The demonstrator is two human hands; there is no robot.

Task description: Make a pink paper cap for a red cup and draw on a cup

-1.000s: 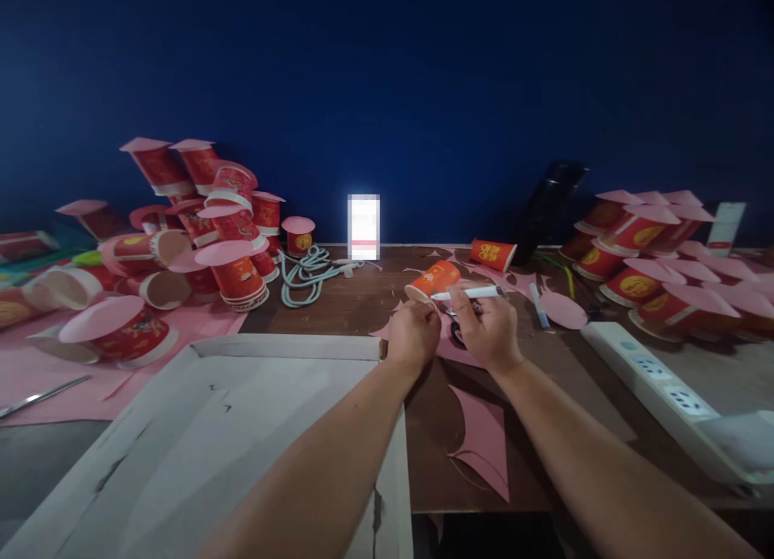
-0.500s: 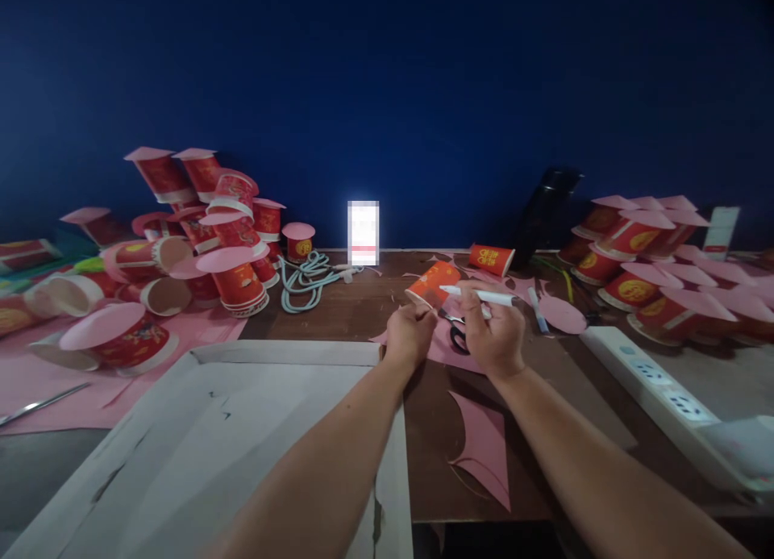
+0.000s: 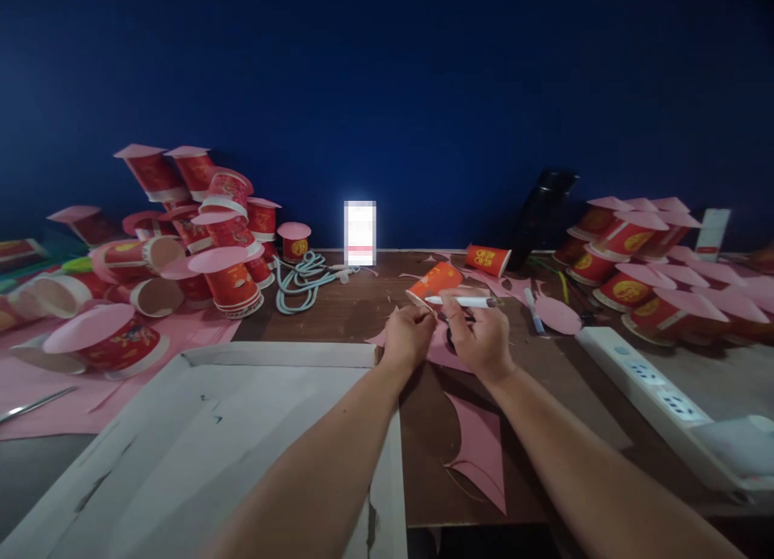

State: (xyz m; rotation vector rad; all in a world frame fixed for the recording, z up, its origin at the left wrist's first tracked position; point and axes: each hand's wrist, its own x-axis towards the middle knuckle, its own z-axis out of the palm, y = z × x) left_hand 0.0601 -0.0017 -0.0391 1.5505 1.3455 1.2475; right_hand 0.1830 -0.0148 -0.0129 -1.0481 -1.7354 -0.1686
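My right hand (image 3: 484, 337) grips a white marker pen (image 3: 468, 302), held nearly level, with one end close to the rim of a red-orange paper cup (image 3: 436, 281). That cup lies tilted on the table just beyond my hands. My left hand (image 3: 411, 333) is closed, its fingertips pinched beside the cup's rim; what they hold is hidden. Under my hands lies pink paper (image 3: 444, 353), and dark scissors (image 3: 450, 338) are mostly covered by my right hand. Another red cup (image 3: 487, 260) rests on its side farther back.
Cups with pink discs are piled at left (image 3: 233, 281) and right (image 3: 629, 289). A white box tray (image 3: 242, 414) sits front left, a power strip (image 3: 647, 373) at right. A cable (image 3: 299, 285), a bright screen (image 3: 359, 232) and a black bottle (image 3: 544, 212) stand or lie behind.
My right hand has moved slightly left and down, bringing the pen nearer the cup's rim and covering more of the scissors. My left hand stays beside the cup. The view has shifted slightly.
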